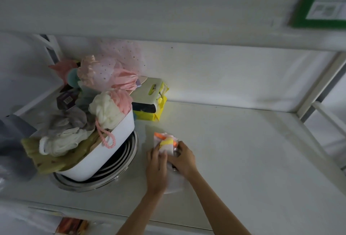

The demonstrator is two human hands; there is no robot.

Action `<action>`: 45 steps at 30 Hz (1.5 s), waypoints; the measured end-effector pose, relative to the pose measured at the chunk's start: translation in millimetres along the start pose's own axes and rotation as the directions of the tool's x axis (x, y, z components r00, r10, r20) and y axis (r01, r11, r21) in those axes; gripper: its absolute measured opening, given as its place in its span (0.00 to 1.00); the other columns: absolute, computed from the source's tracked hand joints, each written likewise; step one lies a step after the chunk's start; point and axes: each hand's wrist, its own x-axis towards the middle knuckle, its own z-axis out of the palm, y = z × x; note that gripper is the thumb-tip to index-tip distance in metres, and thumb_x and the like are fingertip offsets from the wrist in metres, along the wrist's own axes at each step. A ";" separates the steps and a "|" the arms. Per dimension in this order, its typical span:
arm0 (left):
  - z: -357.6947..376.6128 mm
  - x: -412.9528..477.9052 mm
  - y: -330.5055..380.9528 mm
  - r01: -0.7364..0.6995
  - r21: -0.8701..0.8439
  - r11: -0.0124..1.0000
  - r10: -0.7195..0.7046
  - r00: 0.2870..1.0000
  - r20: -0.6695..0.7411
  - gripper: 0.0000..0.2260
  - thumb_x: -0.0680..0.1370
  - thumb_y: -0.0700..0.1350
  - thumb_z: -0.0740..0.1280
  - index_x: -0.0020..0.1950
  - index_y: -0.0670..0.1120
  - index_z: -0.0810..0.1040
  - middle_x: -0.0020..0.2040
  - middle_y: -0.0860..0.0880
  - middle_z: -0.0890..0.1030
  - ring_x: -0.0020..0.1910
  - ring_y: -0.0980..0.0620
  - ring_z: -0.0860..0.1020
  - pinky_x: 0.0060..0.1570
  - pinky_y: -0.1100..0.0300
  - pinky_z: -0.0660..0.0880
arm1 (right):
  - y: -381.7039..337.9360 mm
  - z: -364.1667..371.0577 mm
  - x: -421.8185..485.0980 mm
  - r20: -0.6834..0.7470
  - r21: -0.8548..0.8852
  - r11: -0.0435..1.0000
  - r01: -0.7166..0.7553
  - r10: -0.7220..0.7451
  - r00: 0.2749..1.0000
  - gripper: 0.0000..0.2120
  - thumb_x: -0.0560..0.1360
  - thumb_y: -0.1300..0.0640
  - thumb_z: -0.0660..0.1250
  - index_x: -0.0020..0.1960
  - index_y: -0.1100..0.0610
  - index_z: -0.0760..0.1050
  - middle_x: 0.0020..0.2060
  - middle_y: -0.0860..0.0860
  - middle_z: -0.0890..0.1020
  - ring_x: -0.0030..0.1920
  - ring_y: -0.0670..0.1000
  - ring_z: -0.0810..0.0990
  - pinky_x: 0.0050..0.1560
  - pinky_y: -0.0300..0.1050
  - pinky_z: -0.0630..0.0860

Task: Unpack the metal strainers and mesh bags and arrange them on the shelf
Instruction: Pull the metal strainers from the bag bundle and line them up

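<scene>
Both hands (pixel 169 159) grip crinkly plastic packet (pixel 165 144) on smooth white shelf (pixel 243 150).

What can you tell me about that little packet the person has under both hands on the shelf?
The packet is a small clear plastic bag with orange and yellow pieces showing at its top and whitish material inside; something metallic glints at its right edge, though blur hides what it is. It lies flat on the white shelf, right of the metal bowls. The left hand presses on its lower left side, and the right hand grips its right side. More crumpled clear plastic trails out beneath the hands.
</scene>
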 end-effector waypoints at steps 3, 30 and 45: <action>-3.6 2.1 6.2 0.058 -0.011 0.998 -0.058 0.998 0.010 0.22 0.73 0.60 0.65 0.63 0.52 0.73 0.57 0.50 0.75 0.55 0.52 0.76 0.51 0.59 0.75 | -3.1 3.3 -7.8 -0.016 0.006 1.000 0.001 0.000 1.000 0.12 0.67 0.48 0.71 0.49 0.47 0.74 0.49 0.49 0.82 0.43 0.48 0.80 0.41 0.38 0.70; 13.9 -115.9 101.9 0.310 -0.533 0.787 -0.230 0.950 0.212 0.12 0.82 0.47 0.55 0.62 0.45 0.73 0.52 0.36 0.80 0.48 0.46 0.81 0.50 0.45 0.77 | -6.1 -127.9 -157.1 0.122 0.168 0.975 0.143 -0.164 0.979 0.16 0.72 0.63 0.69 0.51 0.48 0.65 0.42 0.46 0.75 0.38 0.37 0.73 0.39 0.28 0.72; 32.3 -133.1 109.8 0.330 -0.590 0.737 -0.297 0.942 0.157 0.12 0.81 0.52 0.55 0.54 0.47 0.75 0.47 0.40 0.80 0.43 0.46 0.80 0.43 0.49 0.78 | -1.3 -122.0 -172.9 -0.286 0.294 0.898 0.328 -0.245 0.926 0.14 0.69 0.61 0.70 0.52 0.48 0.76 0.57 0.42 0.80 0.61 0.45 0.76 0.56 0.30 0.72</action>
